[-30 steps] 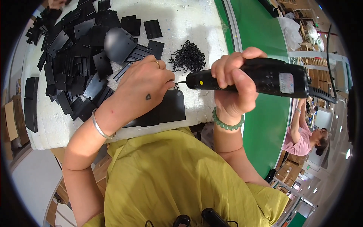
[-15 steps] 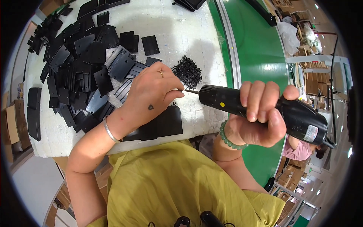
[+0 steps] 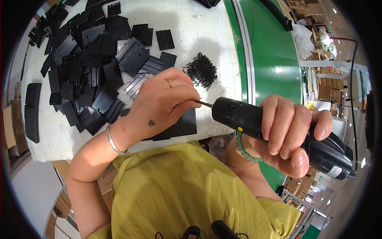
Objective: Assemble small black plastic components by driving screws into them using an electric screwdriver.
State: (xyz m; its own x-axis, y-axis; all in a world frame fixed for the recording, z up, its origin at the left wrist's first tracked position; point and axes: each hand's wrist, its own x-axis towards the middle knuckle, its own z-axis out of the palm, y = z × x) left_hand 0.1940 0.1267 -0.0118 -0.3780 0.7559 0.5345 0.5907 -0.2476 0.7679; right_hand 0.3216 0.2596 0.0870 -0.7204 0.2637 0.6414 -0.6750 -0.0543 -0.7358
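My right hand [image 3: 288, 131] is wrapped round a black electric screwdriver [image 3: 242, 115] with a yellow dot and a cord at its back end. Its thin metal bit [image 3: 205, 104] points left, at the fingertips of my left hand [image 3: 161, 99]. Those fingers are pinched together at the bit's tip; whatever is between them is hidden. Below the left hand, at the table's near edge, lies a flat black panel [image 3: 185, 125], partly covered by the hand and wrist. Just beyond the fingers is a heap of small black screws [image 3: 201, 71].
A large pile of black plastic plates [image 3: 99, 51] spreads over the left of the white-covered table [image 3: 181, 24]. Two long black pieces [image 3: 32, 113] lie at its left edge. On the right runs a green surface [image 3: 270, 59] with a metal rail [image 3: 247, 51].
The screwdriver has tipped, its cord end now lower, and my right hand has moved down and right with it. My left hand's pinched fingers have shifted slightly right and down, staying at the bit.
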